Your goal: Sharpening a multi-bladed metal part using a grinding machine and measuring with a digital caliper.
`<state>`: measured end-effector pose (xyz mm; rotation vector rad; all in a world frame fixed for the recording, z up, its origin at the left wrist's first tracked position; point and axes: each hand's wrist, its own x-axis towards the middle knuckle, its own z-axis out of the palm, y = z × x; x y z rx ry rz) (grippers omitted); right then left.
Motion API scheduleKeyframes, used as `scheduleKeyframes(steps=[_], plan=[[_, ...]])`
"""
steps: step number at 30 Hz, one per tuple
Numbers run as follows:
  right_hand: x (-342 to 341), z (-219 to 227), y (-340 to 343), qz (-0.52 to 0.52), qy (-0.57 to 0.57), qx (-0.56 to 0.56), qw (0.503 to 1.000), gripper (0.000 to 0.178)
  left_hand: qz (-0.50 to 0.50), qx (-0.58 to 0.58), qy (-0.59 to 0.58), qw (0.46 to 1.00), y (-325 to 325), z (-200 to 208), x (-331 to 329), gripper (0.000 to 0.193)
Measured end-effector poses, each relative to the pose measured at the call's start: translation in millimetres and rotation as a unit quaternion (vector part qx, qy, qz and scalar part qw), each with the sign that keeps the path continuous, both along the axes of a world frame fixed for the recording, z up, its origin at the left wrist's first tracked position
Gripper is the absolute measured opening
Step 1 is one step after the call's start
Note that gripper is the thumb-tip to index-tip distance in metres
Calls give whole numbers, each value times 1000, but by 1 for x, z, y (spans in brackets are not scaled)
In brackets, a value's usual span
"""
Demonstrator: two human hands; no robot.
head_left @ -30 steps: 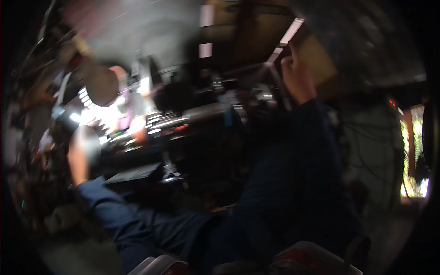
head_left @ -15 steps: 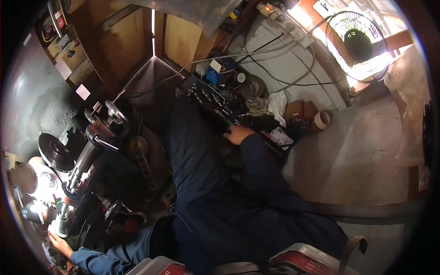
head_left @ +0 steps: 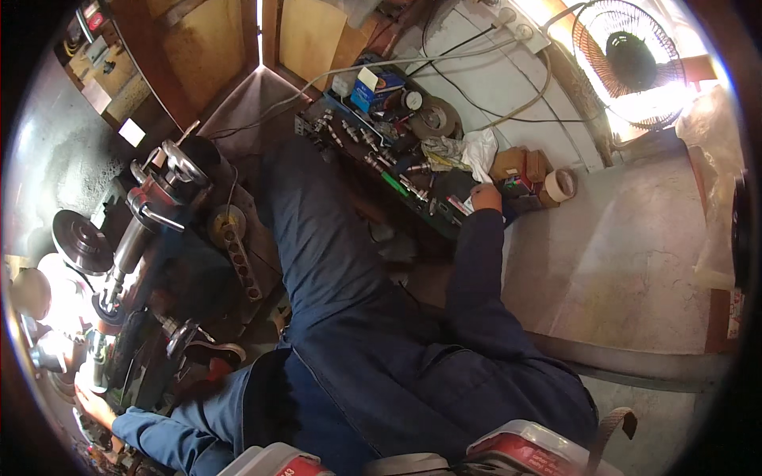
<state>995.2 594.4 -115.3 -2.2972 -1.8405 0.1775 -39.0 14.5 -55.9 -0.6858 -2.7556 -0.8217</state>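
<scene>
At the far left, my left hand reaches to the lower end of a metal machine with a shiny shaft. Its fingers curl against a round metal part there, partly washed out by bright light. My right hand is over the right end of a long tool tray, closed, with its fingertips hidden. Beside it lies a pale flat piece. What the right hand holds, if anything, I cannot make out. Several metal spindle-like tools and a green-handled tool lie in the tray.
Behind the tray are a blue box, a roll of dark tape, a white cloth and a pale tape roll. A cable crosses above them. A fan stands at the upper right. A dark disc adjoins the machine.
My right hand has moved right and away from me, from beside the tray's middle to its right end. My left hand stays at the machine. The whole view has shifted slightly.
</scene>
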Motion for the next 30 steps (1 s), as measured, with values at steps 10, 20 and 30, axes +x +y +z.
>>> scheduleKeyframes(steps=[10, 20, 30], plan=[[5, -65, -46, -57, -116, -215, 968, 18, -53, 44, 7, 998, -8, -6, -10, 44], [-4, -59, -54, 65, -126, -161, 977, 35, -27, 91, -32, 995, -12, -12, -1, 44], [13, -57, -62, 209, -263, -98, 937, 50, -58, 145, -54, 986, 37, 9, 44, 38]])
